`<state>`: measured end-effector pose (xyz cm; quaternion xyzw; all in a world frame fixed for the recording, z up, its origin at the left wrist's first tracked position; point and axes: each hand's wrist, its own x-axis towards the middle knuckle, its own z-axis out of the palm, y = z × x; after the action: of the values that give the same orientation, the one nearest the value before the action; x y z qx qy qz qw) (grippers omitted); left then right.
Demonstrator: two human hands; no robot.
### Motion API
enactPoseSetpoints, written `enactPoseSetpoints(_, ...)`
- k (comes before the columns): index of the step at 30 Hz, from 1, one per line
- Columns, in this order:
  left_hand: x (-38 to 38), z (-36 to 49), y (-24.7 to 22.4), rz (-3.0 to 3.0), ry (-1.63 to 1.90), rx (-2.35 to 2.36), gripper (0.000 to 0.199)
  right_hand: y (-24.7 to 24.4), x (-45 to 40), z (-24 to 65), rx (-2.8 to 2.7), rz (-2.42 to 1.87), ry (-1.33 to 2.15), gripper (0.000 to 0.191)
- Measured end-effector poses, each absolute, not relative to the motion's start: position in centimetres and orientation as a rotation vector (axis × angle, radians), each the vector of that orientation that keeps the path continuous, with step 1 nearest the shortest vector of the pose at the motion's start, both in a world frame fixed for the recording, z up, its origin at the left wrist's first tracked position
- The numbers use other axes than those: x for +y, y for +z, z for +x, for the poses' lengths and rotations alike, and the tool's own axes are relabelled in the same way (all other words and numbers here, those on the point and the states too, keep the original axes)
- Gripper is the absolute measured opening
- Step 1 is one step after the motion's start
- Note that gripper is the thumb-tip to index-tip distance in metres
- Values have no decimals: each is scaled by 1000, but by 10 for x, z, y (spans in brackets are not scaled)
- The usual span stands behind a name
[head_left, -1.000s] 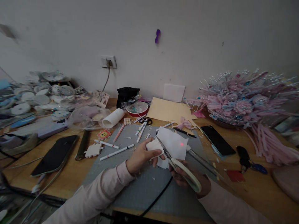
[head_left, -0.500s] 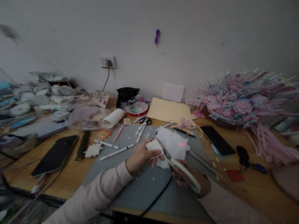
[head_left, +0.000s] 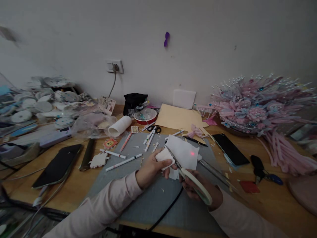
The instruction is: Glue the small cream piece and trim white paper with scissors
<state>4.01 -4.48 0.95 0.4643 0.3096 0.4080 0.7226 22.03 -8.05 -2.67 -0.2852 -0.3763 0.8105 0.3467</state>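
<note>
Pinched between the thumb and fingers of my left hand (head_left: pixel 153 168) is a small white piece (head_left: pixel 164 158), paper or thin foam by its look. My right hand (head_left: pixel 198 185) grips a pair of scissors (head_left: pixel 195 185) by the pale handles, with the blades pointing up and left against the right edge of that piece. Behind the blades a larger white sheet (head_left: pixel 184 150) lies on the grey cutting mat (head_left: pixel 148 205), a red light spot on it. Part of the sheet is hidden by the scissors and fingers.
Several markers (head_left: pixel 123 162) lie left of my hands. Phones (head_left: pixel 230 149) rest on both sides. A pink beaded headdress (head_left: pixel 255 109) stands at right, near keys (head_left: pixel 257 167). White items are heaped (head_left: pixel 44 102) at left. A red bowl (head_left: pixel 145 116) and brown card (head_left: pixel 179 116) sit behind.
My left hand has shifted slightly right with the white piece, closer along the scissor blades. The right hand and scissors have stayed almost in place.
</note>
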Motion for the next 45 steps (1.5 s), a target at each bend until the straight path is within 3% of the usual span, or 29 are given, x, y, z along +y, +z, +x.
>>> enactPoseSetpoints(22,-54,54,5,858,1010,652,29,-35,-85,215,-1033,-812,2037,43)
enactPoseSetpoints(45,-42,37,7,1060,943,712,31,-26,-84,221,-842,-746,2094,33)
